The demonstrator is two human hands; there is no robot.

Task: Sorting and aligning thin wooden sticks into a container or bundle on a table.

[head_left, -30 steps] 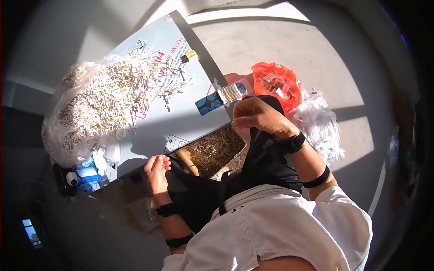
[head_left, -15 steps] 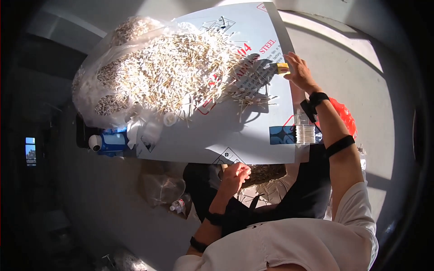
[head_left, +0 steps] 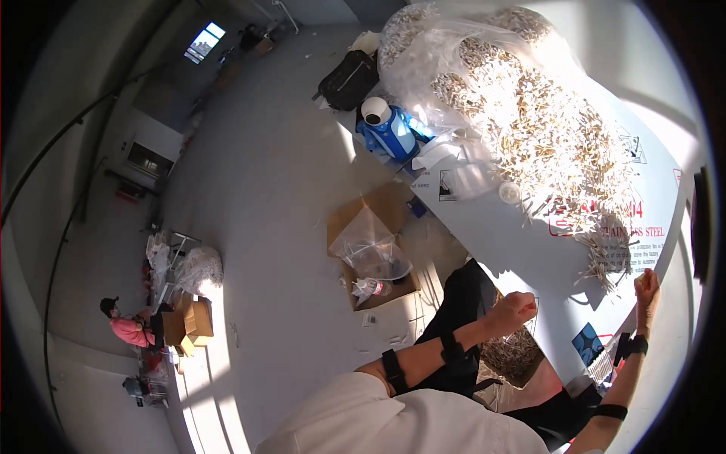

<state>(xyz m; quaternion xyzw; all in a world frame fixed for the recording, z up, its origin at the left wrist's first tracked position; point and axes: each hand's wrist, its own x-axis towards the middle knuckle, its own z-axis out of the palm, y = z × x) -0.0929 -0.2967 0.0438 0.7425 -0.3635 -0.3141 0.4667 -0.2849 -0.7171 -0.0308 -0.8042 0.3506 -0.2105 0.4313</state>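
The left grip (head_left: 516,312) hangs at the bench's near edge, above a box of cotton swabs (head_left: 513,354), its fingers curled well inward; whether it has hold of anything I cannot tell. The right grip (head_left: 646,293) is at the right edge, fingers bent, its contents likewise hidden. Near it, at the near right corner of the bench (head_left: 473,219), lies a blue card (head_left: 587,345) with a row of swabs. A sunlit swab pile (head_left: 552,129) spreads over the far and left part, partly under a clear bag (head_left: 446,41); a blue bottle (head_left: 397,135) stands toward the near left corner. Beyond, an open carton (head_left: 389,206) sits on the floor (head_left: 265,227); farther off, a co-worker in pink (head_left: 132,331) is beside cartons (head_left: 198,318).
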